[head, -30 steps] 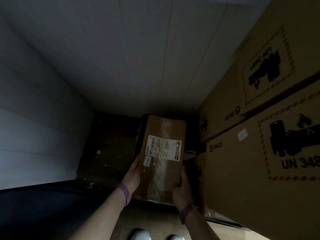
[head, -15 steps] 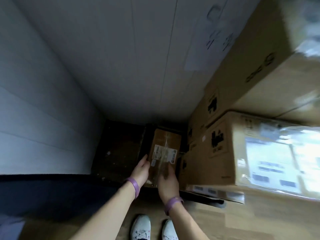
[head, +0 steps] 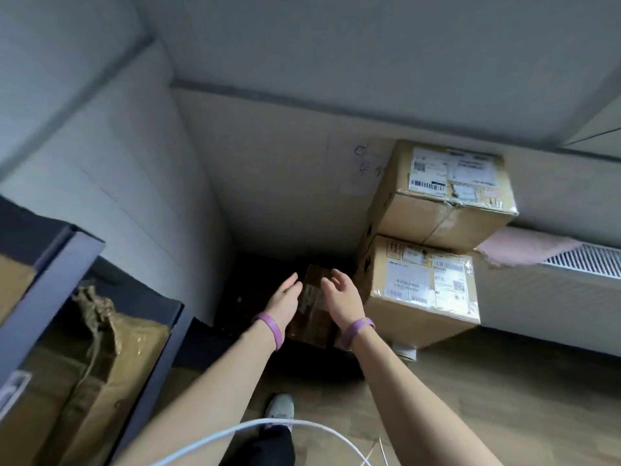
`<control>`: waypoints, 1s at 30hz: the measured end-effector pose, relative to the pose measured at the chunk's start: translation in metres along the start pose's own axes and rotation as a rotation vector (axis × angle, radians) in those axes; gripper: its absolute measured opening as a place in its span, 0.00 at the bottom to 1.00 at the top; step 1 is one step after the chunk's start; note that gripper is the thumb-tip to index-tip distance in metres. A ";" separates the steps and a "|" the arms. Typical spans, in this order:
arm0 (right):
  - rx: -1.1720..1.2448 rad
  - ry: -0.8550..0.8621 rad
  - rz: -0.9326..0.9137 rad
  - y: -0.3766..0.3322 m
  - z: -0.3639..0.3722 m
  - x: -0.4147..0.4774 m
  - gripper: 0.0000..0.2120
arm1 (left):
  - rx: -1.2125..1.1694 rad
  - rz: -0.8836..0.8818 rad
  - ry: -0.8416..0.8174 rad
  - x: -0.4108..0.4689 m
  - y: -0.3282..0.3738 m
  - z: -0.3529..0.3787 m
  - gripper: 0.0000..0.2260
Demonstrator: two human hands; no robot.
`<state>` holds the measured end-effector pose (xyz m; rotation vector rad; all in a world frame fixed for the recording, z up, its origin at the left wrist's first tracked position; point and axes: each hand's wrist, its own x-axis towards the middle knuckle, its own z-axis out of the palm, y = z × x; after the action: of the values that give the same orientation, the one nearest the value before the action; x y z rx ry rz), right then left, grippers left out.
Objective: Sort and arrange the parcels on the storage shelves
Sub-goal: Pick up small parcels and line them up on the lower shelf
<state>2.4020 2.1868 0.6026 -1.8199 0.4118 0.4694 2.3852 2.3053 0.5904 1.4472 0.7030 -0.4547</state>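
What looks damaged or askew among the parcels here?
The brown parcel on the left shelf has crumpled, ragged wrapping at its top. On the right, the upper carton sits skewed, overhanging the lower carton.

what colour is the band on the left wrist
The wristband is purple, clearest in the head view.

Brown parcel (head: 314,304) with white label, purple wristbands (head: 270,327), pink cloth (head: 527,247), white ribbed radiator (head: 584,260), grey shoe (head: 279,406)

Left hand (head: 285,299), right hand (head: 342,294) open, outstretched
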 end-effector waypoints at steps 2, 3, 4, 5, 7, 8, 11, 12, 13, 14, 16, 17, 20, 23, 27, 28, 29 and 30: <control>-0.008 -0.038 -0.050 -0.007 -0.011 -0.027 0.24 | -0.048 0.046 0.032 -0.038 0.005 -0.001 0.20; -0.014 -0.065 -0.079 -0.008 -0.015 -0.040 0.24 | -0.069 0.075 0.048 -0.058 0.004 0.000 0.20; -0.026 -0.100 -0.111 -0.008 -0.019 -0.054 0.24 | -0.092 0.107 0.069 -0.078 0.002 0.000 0.20; -0.039 -0.137 -0.139 -0.007 -0.022 -0.069 0.24 | -0.119 0.132 0.095 -0.100 -0.002 0.000 0.20; -0.057 -0.212 -0.188 -0.002 -0.027 -0.102 0.24 | -0.169 0.171 0.150 -0.142 -0.014 0.000 0.20; -0.062 -0.260 -0.202 0.002 -0.028 -0.120 0.24 | -0.192 0.191 0.179 -0.161 -0.023 -0.001 0.20; -0.085 -0.383 -0.235 0.014 -0.028 -0.170 0.24 | -0.276 0.229 0.280 -0.216 -0.056 -0.004 0.19; -0.108 -0.417 -0.252 0.018 -0.027 -0.185 0.24 | -0.304 0.234 0.323 -0.234 -0.068 -0.005 0.19; -0.134 -0.449 -0.269 0.022 -0.024 -0.200 0.24 | -0.325 0.236 0.366 -0.252 -0.080 -0.007 0.19; -0.159 -0.481 -0.281 0.026 -0.021 -0.214 0.24 | -0.340 0.234 0.409 -0.270 -0.093 -0.009 0.19; -0.208 -0.565 -0.298 0.034 -0.011 -0.244 0.25 | -0.383 0.225 0.503 -0.306 -0.117 -0.015 0.19; -0.228 -0.613 -0.305 0.038 -0.006 -0.259 0.25 | -0.405 0.218 0.552 -0.323 -0.129 -0.019 0.19; -0.257 -0.755 -0.339 0.050 0.017 -0.306 0.25 | -0.493 0.203 0.688 -0.375 -0.167 -0.033 0.19; -0.302 -0.892 -0.381 0.061 0.044 -0.357 0.25 | -0.598 0.197 0.811 -0.428 -0.203 -0.046 0.20; -0.373 -1.053 -0.413 0.089 0.077 -0.435 0.24 | -0.719 0.192 0.981 -0.499 -0.258 -0.063 0.20; -0.391 -1.094 -0.415 0.098 0.084 -0.455 0.24 | -0.750 0.191 1.015 -0.517 -0.274 -0.067 0.20; -0.408 -1.134 -0.419 0.109 0.091 -0.476 0.24 | -0.781 0.191 1.051 -0.535 -0.291 -0.069 0.20; -0.423 -1.171 -0.426 0.120 0.097 -0.496 0.24 | -0.809 0.190 1.090 -0.554 -0.306 -0.072 0.20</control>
<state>1.9055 2.2674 0.7328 -1.6235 -0.9099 1.2495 1.7677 2.2758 0.7420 0.8640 1.3749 0.7876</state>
